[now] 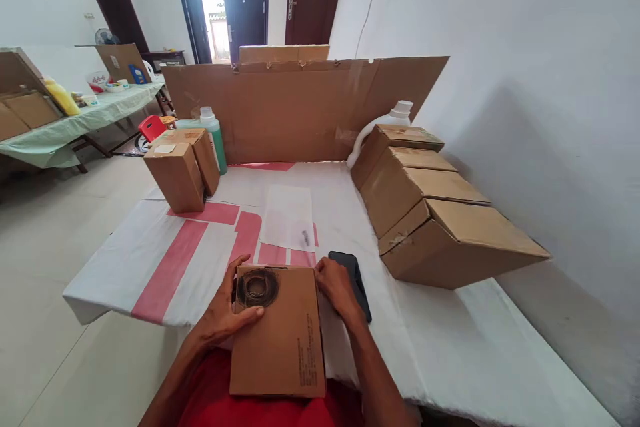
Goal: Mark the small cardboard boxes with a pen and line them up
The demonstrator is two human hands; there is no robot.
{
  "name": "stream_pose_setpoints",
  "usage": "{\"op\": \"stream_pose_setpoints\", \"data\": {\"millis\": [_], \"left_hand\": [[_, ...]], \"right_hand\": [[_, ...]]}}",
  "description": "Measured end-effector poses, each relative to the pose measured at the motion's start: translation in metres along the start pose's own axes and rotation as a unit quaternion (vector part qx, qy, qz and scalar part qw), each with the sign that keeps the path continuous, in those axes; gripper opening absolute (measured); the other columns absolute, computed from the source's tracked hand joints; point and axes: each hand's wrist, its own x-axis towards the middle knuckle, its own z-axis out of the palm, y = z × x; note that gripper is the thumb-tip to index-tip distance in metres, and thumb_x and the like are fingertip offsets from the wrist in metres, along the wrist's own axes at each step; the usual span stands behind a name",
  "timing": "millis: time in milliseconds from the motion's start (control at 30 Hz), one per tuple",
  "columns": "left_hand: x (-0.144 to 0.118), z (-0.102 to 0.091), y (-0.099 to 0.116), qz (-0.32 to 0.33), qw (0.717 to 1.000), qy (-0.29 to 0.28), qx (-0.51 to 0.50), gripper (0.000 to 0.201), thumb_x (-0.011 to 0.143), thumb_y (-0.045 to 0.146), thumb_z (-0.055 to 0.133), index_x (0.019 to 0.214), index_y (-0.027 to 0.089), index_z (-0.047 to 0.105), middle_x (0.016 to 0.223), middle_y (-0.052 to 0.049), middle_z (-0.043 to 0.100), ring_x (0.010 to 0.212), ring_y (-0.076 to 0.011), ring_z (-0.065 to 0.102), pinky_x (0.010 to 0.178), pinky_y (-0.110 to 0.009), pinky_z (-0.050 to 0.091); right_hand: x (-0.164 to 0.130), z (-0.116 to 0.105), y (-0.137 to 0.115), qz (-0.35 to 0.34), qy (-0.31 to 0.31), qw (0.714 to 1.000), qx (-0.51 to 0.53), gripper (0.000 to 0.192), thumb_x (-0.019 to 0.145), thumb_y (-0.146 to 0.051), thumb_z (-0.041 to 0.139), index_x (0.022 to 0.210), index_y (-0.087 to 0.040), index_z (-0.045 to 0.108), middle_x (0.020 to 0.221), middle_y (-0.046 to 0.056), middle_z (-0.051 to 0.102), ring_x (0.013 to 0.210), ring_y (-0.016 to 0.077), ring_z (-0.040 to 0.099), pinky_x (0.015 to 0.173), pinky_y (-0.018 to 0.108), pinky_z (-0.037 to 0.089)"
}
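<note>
A small cardboard box (285, 347) rests at the near edge of the table, partly on my lap. On its top lies a roll of clear tape (257, 287). My left hand (225, 310) grips the box's left side, thumb on top beside the roll. My right hand (336, 287) holds the box's far right corner. A black phone (356, 273) lies on the cloth just right of that hand. A clear plastic sheet (289, 217) lies flat farther out.
A row of tilted cardboard boxes (425, 207) lines the right side, a white jug (397, 113) behind them. Two boxes (183, 170) and a green bottle (213, 130) stand at the left. A cardboard screen (300, 107) closes the table's far edge (150, 260). Another table (75, 120) stands left.
</note>
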Motion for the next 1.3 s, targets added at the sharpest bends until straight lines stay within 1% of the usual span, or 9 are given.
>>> {"op": "stream_pose_setpoints", "data": {"millis": [167,300,467,600,800,900,1000,1167,1300], "left_hand": [[-0.004,0.001,0.003,0.009,1.0,0.007,0.028,0.102,0.075,0.03,0.083,0.158,0.027,0.025,0.144,-0.013,0.057,0.133,-0.0315,0.057,0.117,-0.052,0.041],[-0.001,0.005,0.01,-0.002,1.0,-0.011,0.002,0.102,0.075,0.027,0.083,0.158,0.027,0.023,0.141,-0.012,0.059,0.131,-0.0301,0.06,0.116,-0.05,0.043],[-0.001,0.007,0.016,0.008,0.999,-0.028,-0.033,0.101,0.075,0.022,0.081,0.157,0.028,0.023,0.143,-0.012,0.059,0.13,-0.0293,0.06,0.116,-0.05,0.044],[-0.003,0.006,0.016,0.007,1.0,-0.006,-0.018,0.098,0.075,0.022,0.082,0.156,0.028,0.026,0.141,-0.012,0.06,0.129,-0.0299,0.062,0.115,-0.049,0.046],[-0.002,0.004,0.011,0.001,1.0,0.002,0.016,0.099,0.076,0.03,0.084,0.156,0.026,0.026,0.148,-0.015,0.055,0.135,-0.0319,0.057,0.118,-0.051,0.041],[-0.002,0.003,0.008,-0.006,1.0,0.005,0.029,0.098,0.077,0.035,0.083,0.156,0.028,0.026,0.147,-0.014,0.056,0.134,-0.0325,0.058,0.117,-0.053,0.042],[0.0,0.002,0.004,-0.002,0.999,0.015,0.042,0.098,0.076,0.038,0.084,0.156,0.029,0.027,0.145,-0.013,0.057,0.136,-0.0337,0.056,0.117,-0.053,0.042],[0.001,0.004,0.001,-0.007,0.999,0.02,0.035,0.097,0.076,0.036,0.082,0.156,0.03,0.027,0.143,-0.013,0.058,0.134,-0.034,0.058,0.117,-0.055,0.041],[0.001,0.006,0.006,-0.018,0.999,0.014,0.023,0.098,0.076,0.034,0.082,0.156,0.029,0.026,0.146,-0.013,0.055,0.135,-0.0335,0.056,0.118,-0.054,0.039]], "right_hand": [[-0.015,-0.033,-0.026,-0.044,0.063,0.981,0.18,0.03,0.094,-0.053,0.047,0.087,-0.025,0.055,0.074,0.001,0.067,0.064,0.0196,0.066,0.056,0.029,0.048],[-0.05,-0.03,-0.06,-0.113,-0.064,0.917,0.376,0.023,0.089,-0.047,0.07,0.088,-0.023,0.069,0.083,0.003,0.073,0.072,0.0184,0.07,0.066,0.03,0.056],[-0.083,0.002,-0.08,-0.128,-0.193,0.922,0.309,0.021,0.091,-0.045,0.071,0.094,-0.024,0.075,0.089,0.004,0.075,0.07,0.0181,0.069,0.068,0.03,0.057],[-0.084,0.0,-0.076,-0.144,-0.252,0.925,0.245,0.028,0.094,-0.048,0.065,0.086,-0.023,0.072,0.077,0.001,0.069,0.068,0.0171,0.063,0.062,0.026,0.049],[-0.033,-0.033,-0.073,-0.141,-0.092,0.945,0.281,0.032,0.098,-0.054,0.058,0.092,-0.023,0.06,0.093,0.003,0.071,0.056,0.0121,0.054,0.055,0.026,0.045],[0.01,-0.036,-0.066,-0.113,-0.033,0.982,0.146,0.03,0.098,-0.051,0.055,0.084,-0.025,0.05,0.076,-0.001,0.065,0.057,0.0142,0.053,0.052,0.025,0.039],[0.035,-0.021,-0.049,-0.084,-0.026,0.996,0.029,0.031,0.089,-0.034,0.067,0.069,-0.026,0.045,0.058,-0.004,0.055,0.056,0.0152,0.051,0.058,0.027,0.037],[0.026,0.01,-0.024,-0.048,-0.038,0.997,-0.055,0.034,0.08,-0.016,0.071,0.059,-0.026,0.045,0.058,0.003,0.059,0.061,0.0208,0.058,0.061,0.031,0.037],[0.009,-0.003,-0.039,-0.048,-0.023,0.996,-0.073,0.017,0.087,-0.026,0.067,0.071,-0.022,0.06,0.08,0.013,0.07,0.076,0.0266,0.066,0.07,0.036,0.045]]}}
